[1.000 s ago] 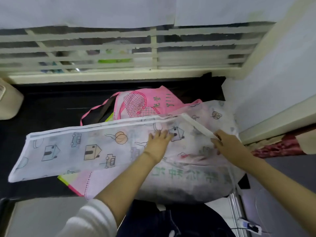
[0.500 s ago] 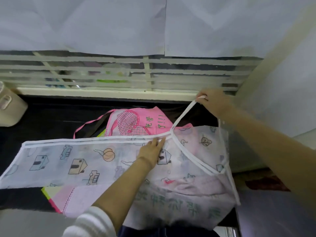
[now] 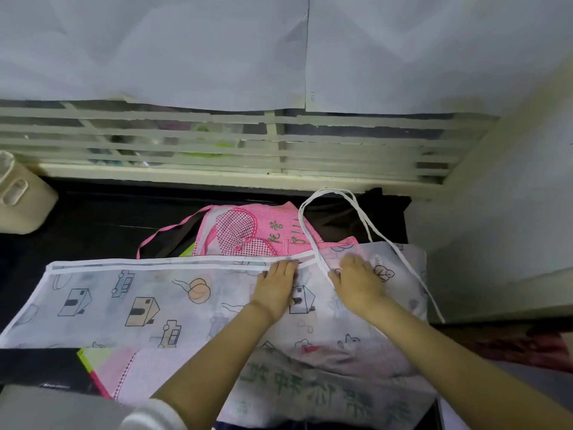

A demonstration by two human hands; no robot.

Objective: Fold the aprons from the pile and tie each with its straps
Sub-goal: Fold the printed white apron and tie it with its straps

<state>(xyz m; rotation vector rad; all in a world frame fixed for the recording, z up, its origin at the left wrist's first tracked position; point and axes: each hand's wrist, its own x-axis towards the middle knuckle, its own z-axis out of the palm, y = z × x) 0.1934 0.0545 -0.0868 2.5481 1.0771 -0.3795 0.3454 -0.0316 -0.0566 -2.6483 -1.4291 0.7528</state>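
At the far left a cream tub (image 3: 21, 197) stands on the black table (image 3: 93, 218). The white apron (image 3: 139, 299), with little houses on it, lies spread out across the table. It goes from the left edge almost to the wall (image 3: 496, 228). It sits on top of the pile of other aprons. A pink apron (image 3: 248, 231) peeks out behind it, near the window bars (image 3: 186, 141). Another apron with green letters (image 3: 310, 392) shows under it at the near edge.

In the middle, the left hand (image 3: 276, 287) lies flat on the white apron. Its fingers are straight and close together, and they press down just below the top hem. Just beside it, the right hand (image 3: 356, 280) also rests flat on the cloth, with its fingers spread a little. It holds nothing.

The white strap (image 3: 328, 200) runs up between the two hands. It makes a big loop over the pink apron and comes down along the right side of the white apron.
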